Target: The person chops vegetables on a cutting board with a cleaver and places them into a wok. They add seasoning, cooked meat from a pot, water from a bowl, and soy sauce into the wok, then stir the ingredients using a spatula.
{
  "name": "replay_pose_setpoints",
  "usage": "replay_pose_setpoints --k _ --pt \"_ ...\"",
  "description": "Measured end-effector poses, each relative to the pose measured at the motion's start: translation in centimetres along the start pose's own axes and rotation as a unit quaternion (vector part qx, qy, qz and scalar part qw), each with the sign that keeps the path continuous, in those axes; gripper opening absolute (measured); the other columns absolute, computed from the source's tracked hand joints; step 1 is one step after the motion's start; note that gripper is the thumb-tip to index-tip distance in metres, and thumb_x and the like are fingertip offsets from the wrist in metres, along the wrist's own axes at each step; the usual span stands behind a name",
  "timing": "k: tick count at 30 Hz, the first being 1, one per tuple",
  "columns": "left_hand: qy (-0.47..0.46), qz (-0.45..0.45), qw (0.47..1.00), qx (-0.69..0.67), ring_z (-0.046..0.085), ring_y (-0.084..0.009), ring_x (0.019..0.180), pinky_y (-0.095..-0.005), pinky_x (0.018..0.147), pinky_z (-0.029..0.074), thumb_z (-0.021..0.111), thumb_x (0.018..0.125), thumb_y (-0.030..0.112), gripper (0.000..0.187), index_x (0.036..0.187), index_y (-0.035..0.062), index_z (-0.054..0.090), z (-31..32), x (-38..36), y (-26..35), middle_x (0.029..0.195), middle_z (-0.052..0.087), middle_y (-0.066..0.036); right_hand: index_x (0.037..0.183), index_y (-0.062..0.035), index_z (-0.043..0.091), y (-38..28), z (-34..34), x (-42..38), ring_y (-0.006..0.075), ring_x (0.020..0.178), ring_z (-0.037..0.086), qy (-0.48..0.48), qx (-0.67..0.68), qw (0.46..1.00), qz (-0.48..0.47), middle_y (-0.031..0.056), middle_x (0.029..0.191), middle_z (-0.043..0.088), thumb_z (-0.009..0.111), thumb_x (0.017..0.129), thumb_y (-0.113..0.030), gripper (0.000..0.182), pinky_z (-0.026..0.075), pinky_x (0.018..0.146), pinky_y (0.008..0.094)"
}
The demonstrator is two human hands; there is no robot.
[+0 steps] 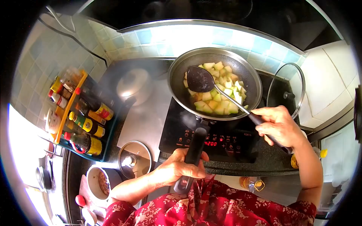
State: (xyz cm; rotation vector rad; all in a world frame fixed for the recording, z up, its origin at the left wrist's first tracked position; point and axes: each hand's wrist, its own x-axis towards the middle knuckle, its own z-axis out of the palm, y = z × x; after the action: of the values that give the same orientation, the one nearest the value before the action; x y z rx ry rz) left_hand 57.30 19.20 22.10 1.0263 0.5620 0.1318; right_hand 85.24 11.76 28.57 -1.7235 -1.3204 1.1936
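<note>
My left hand is wrapped round the black handle of a wok, which sits on a black induction cooktop with a lit red display. Pale green, cut-up pieces of a melon-like vegetable fill the middle of the wok. In my right hand is the dark handle of a spatula, held in closed fingers. Its broad black head is over the left side of the pieces, underside hidden, and its metal shaft crosses the wok's near rim.
A glass lid leans against the wall at right. To the left stand a lidded pot, another glass lid and a rack of sauce bottles. A deep pot holds food at lower left. An oil bottle stands below the counter edge.
</note>
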Motion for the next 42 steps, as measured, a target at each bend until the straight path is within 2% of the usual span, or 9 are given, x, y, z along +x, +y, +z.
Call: replay_pose_setpoints --k 10,13,16,20,27,30,33,37,42 --pt "0.005 0.002 1.000 -0.002 0.058 -0.0123 0.071 -0.0224 0.070 0.043 0.072 0.061 0.007 0.047 0.102 -0.0075 0.055 0.0 0.0 0.3 0.075 0.061 -0.005 0.118 0.0076 0.051 0.8 -1.9 -4.9 0.0081 0.046 0.050 0.041 -0.022 0.997 0.061 0.0068 0.067 0.058 0.059 0.077 0.004 0.042 0.040 0.042 0.0226" --pt "0.005 0.008 1.000 0.009 0.058 -0.0124 0.070 -0.0221 0.070 0.043 0.072 0.062 0.007 0.045 0.101 -0.0074 0.055 -0.2 0.2 0.0 0.074 0.061 -0.005 0.117 0.0058 0.052 0.5 -2.0 -3.6 0.0102 0.050 0.052 0.102 -0.104 0.989 -0.027 0.0092 0.068 0.058 0.059 0.073 0.002 0.045 0.042 0.045 0.0267" --pt "0.003 0.015 1.000 0.018 0.057 -0.0127 0.072 -0.0232 0.073 0.042 0.072 0.062 0.008 0.040 0.097 -0.0072 0.057 -0.2 0.1 0.2 0.074 0.062 -0.006 0.116 0.0011 0.052 2.6 -1.8 0.9 0.0302 0.069 0.059 0.192 -0.428 0.856 -0.217 0.0172 0.087 0.058 0.055 0.069 0.004 0.047 0.047 0.062 0.0366" --pt "0.006 0.028 0.999 0.036 0.057 -0.0132 0.074 -0.0246 0.077 0.041 0.072 0.062 0.009 0.034 0.089 -0.0062 0.059 -0.4 0.2 -0.3 0.075 0.062 -0.006 0.116 0.0044 0.051 4.0 -1.5 4.9 0.0365 0.069 0.056 0.163 -0.614 0.760 -0.139 0.0198 0.084 0.055 0.053 0.072 -0.001 0.044 0.046 0.064 0.0437" --pt "-0.005 0.042 0.998 0.050 0.056 -0.0128 0.074 -0.0255 0.077 0.041 0.073 0.065 0.012 0.028 0.083 -0.0046 0.060 -0.9 0.6 -0.7 0.074 0.060 -0.005 0.110 0.0093 0.052 0.9 -2.1 0.4 0.0332 0.088 0.059 0.158 -0.335 0.928 -0.034 0.0295 0.102 0.057 0.054 0.067 -0.001 0.045 0.044 0.081 0.0310" --pt "-0.013 0.036 0.998 0.047 0.056 -0.0114 0.070 -0.0235 0.070 0.042 0.074 0.066 0.014 0.037 0.092 -0.0055 0.058 -1.1 0.5 -0.5 0.073 0.060 -0.004 0.108 0.0094 0.053 0.0 -1.8 -3.0 0.0167 0.058 0.054 0.189 -0.351 0.916 -0.035 0.0116 0.066 0.054 0.057 0.066 0.001 0.044 0.044 0.055 0.0280" --pt "-0.021 0.037 0.996 0.080 0.055 -0.0103 0.068 -0.0226 0.065 0.041 0.077 0.067 0.019 0.046 0.099 -0.0056 0.055 -1.1 0.5 -0.3 0.072 0.060 -0.003 0.111 0.0099 0.052 -0.2 -0.7 -5.6 0.0227 0.076 0.060 0.189 -0.261 0.944 0.069 0.0252 0.083 0.059 0.059 0.069 0.000 0.043 0.046 0.075 0.0301" --pt "-0.042 0.067 0.993 0.087 0.049 -0.0096 0.064 -0.0249 0.056 0.039 0.072 0.072 0.016 0.026 0.084 -0.0014 0.055 -1.2 0.5 -0.2 0.069 0.054 -0.002 0.113 0.0120 0.052 -0.9 0.7 -5.1 0.0066 0.056 0.051 0.167 -0.066 0.980 0.087 0.0045 0.074 0.057 0.059 0.071 0.004 0.044 0.041 0.049 0.0219" --pt "-0.013 0.140 0.987 0.080 0.046 -0.0104 0.057 -0.0274 0.050 0.036 0.072 0.072 0.023 0.032 0.078 -0.0024 0.054 -1.3 1.0 -1.3 0.061 0.051 -0.003 0.112 0.0060 0.056 -2.5 0.3 -8.1 0.0085 0.059 0.051 0.218 -0.172 0.958 0.075 0.0017 0.068 0.053 0.059 0.067 0.004 0.045 0.042 0.055 0.0224"
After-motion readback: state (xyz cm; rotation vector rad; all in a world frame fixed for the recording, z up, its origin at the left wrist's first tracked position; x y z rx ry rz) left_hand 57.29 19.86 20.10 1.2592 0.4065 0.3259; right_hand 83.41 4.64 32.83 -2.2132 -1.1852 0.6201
